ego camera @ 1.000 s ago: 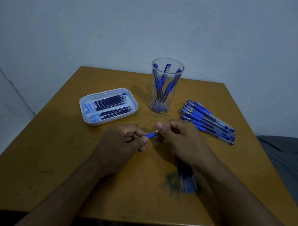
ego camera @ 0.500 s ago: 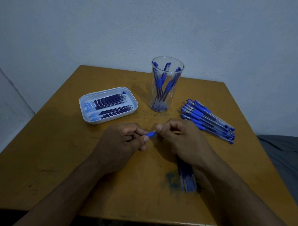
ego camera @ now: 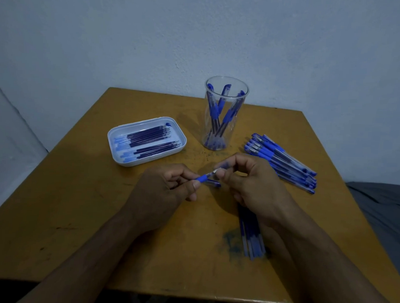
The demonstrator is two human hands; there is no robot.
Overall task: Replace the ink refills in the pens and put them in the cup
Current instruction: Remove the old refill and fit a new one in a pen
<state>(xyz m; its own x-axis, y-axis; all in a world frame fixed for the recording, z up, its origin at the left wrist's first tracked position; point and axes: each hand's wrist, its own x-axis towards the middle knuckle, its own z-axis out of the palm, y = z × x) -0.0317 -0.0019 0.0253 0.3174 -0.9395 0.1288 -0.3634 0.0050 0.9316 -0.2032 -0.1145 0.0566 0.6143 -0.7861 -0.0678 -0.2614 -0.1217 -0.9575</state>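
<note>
A: Holding one pen [ego camera: 205,176] between both hands, low over the surface [ego camera: 79,215], a little in front of the cup [ego camera: 225,120].

B: Clamping the barrel in the left grip [ego camera: 161,190], curled shut right at the blue rubber sleeve, thumb on the near side. Pinching the metal tip end in the right grip [ego camera: 250,182], thumb and forefinger closed on it, other fingers curled in.

A: Twisting the tip on or off?

B: Cannot tell which. Probably mid-way through one refill swap, judging by the pose.

A: Handling?

B: Very light, stiff plastic, likely slick along the clear barrel. Best taken at the rubber sleeve, as now, to stop slipping under the twist. Small, fiddly tip piece; easy to drop or roll away, so worth keeping pinched.

A: And the refills [ego camera: 149,138] in the white tray [ego camera: 113,148]?

B: Thin, probably slightly bendy. Safer picked up mid-length or by the pale end, away from the inky point.

A: More to do?

B: Plenty, going by the pile of pens [ego camera: 282,163] lying right of the cup, with only a few standing inside. Tall, clear and possibly tippy, that cup: better lowering each pen in than pushing against the rim.
</note>
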